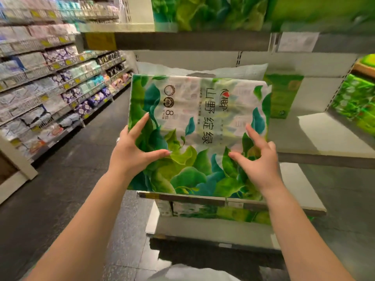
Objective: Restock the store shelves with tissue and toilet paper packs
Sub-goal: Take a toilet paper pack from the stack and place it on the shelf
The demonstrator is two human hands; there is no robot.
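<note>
At nine o'clock runs an aisle shelf of pale and purple packs with yellow price tags, too blurred to read. At centre the pack stands on edge at the front of the shelf, its leafy green face turned to the camera. The left hand holds its eight o'clock corner, thumb and forefinger spread on the face, the other fingers hidden round the edge. The right hand rests at four o'clock with fingers loosely bent on the film; whether it grips I cannot tell.

I judge the pack light and soft: tissue in thin, slick film that dents under fingertips and can slip. Best hold is at both side edges, palms squeezing inward, not the face.

The print, turned sideways, reads 山野绽绿, with a heart logo at twelve o'clock, an "8" and a "100" badge. More green packs lie at three o'clock.
</note>
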